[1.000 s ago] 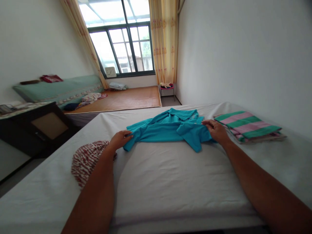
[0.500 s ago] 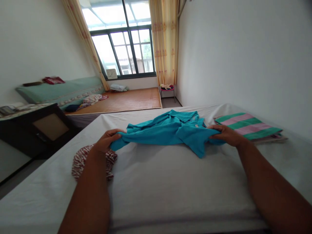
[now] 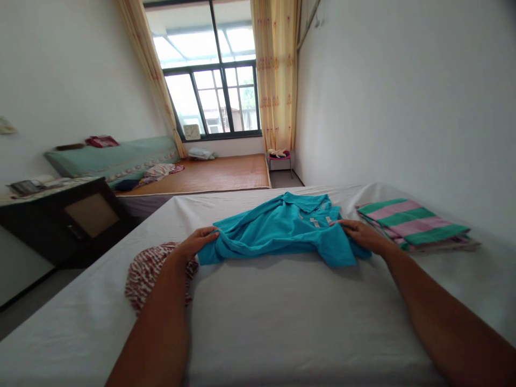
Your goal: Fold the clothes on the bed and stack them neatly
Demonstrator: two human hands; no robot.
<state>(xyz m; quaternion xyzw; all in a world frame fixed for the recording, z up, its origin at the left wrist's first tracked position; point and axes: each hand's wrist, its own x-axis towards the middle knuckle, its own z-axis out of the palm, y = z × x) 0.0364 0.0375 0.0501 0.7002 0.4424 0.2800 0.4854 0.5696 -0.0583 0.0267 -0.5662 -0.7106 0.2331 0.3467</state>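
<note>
A turquoise collared shirt [image 3: 266, 231] lies loosely spread over the white sheet [image 3: 298, 317]. At the shirt's left end, my left hand [image 3: 197, 242] is closed with its edge between thumb and fingers. My right hand [image 3: 360, 234] pinches the shirt near the collar and a sleeve at its right end. Partly behind my left forearm is a crumpled red-and-white patterned cloth [image 3: 147, 271]. A folded cloth with green and pink stripes [image 3: 419, 220] rests to the right, beyond my right hand.
Past the sheet stands a bed with a brown mat [image 3: 226, 172] under the window. A dark cabinet [image 3: 86, 212] is at the left. By the curtain stands a small pink stool [image 3: 280, 157]. The white wall [image 3: 403, 107] borders the right side.
The shirt has settled lower and flatter on the sheet, with more of its front showing. My left hand has shifted right, my right hand slightly left and down. The view has tilted up a little.
</note>
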